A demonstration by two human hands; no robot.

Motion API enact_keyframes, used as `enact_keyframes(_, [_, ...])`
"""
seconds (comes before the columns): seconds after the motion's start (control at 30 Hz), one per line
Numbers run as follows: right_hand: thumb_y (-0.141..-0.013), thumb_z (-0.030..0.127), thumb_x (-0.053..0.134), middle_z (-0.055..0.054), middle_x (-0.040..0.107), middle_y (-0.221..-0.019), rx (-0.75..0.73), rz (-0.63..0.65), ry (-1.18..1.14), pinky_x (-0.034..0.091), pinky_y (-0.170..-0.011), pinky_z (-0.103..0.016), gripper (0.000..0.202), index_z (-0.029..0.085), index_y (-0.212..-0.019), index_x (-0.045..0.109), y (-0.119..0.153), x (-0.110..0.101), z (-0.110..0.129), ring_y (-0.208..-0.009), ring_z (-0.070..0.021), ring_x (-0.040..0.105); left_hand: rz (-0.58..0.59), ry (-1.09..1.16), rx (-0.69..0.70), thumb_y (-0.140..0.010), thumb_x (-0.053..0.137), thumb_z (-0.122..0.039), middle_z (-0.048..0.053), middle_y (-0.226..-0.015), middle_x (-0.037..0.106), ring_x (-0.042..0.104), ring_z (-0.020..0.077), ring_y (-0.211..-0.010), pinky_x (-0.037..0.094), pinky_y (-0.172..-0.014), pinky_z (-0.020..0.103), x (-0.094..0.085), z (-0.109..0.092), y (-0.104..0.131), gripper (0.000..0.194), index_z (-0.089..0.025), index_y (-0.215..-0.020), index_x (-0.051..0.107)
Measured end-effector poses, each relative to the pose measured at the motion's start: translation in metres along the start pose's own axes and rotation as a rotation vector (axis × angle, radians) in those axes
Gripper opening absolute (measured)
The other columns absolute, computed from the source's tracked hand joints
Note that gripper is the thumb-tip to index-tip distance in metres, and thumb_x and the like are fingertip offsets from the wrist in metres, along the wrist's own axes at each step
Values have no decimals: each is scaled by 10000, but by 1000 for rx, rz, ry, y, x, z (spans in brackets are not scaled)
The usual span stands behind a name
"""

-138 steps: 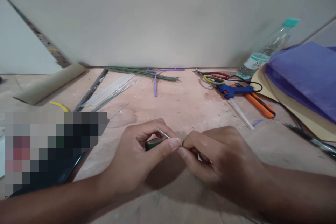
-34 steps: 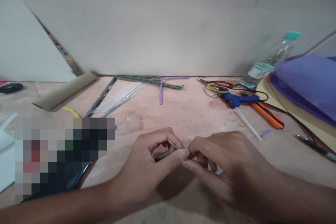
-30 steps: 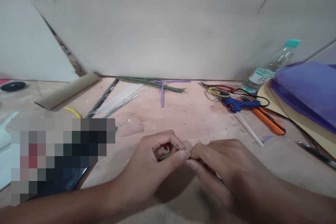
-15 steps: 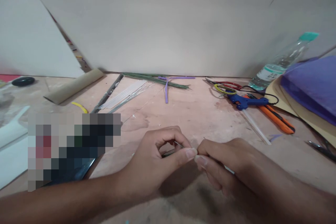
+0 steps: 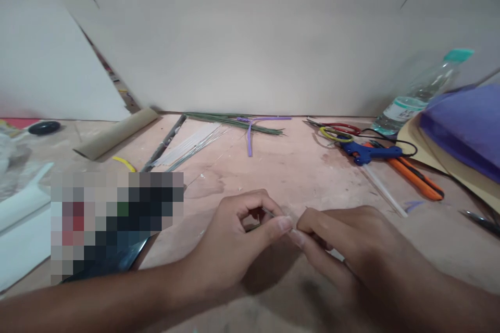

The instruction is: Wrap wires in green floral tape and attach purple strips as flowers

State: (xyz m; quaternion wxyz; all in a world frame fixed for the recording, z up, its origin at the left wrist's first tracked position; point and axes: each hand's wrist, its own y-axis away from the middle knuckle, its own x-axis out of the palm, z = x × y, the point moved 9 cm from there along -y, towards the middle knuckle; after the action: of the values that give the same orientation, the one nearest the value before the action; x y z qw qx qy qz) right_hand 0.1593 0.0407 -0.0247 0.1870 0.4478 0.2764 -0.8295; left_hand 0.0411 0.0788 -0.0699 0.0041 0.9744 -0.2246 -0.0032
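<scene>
Right hand edged away, left hand pinching rod.

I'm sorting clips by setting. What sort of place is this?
Probably a craft worktable: a blue tool that looks like a glue gun, scissors and a bundle of thin green stems lie on it.

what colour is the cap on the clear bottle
Teal green: the cap shows best in the head view, at upper right.
</scene>
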Motion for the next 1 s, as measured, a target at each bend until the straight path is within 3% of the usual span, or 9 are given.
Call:
enact_keyframes(0.37, [-1024, 115, 511, 16, 738, -742, 117, 89, -269, 476, -516, -206, 283, 248, -783, 577, -4, 0, -4, -555, -120, 647, 50, 57, 50, -955, 741, -295, -28, -705, 613, 478, 87, -620, 366, -584, 221, 1, -7, 2, 192, -167, -813, 720])
enact_keyframes(0.5, [-1051, 141, 504, 4, 774, -833, 82, 155, -215, 495, -562, -226, 251, 243, -872, 648, -2, 6, -3, -606, -134, 681, 21, -18, 56, -955, 732, -299, -30, -696, 599, 486, 89, -627, 368, -589, 224, 0, -7, 1, 221, -162, -783, 709])
enact_keyframes(0.67, [-968, 184, 650, -9, 766, -782, 35, 31, 37, 473, -566, -278, 106, 225, -871, 656, 1, -2, -5, -600, -181, 676, -5, -104, 14, -945, 717, -331, -20, -695, 600, 512, 107, -654, 390, -616, 238, -2, -1, -2, 264, -156, -748, 696])
enact_keyframes(0.87, [-939, 124, 575, 3, 739, -715, 23, 11, 8, 400, -501, -240, 137, 226, -934, 666, 1, -2, -1, -530, -141, 621, -25, -126, -6, -937, 708, -355, -16, -687, 588, 503, 125, -662, 378, -619, 257, -3, 1, 0, 282, -163, -733, 670])
enact_keyframes(1.0, [-969, 112, 557, 51, 627, -575, 1, -63, -15, 347, -464, -227, 234, 229, -768, 576, 1, -9, 4, -440, -101, 527, 5, -95, 32, -948, 709, -354, -22, -694, 588, 501, 115, -656, 373, -615, 252, -1, -4, 1, 278, -165, -746, 683])
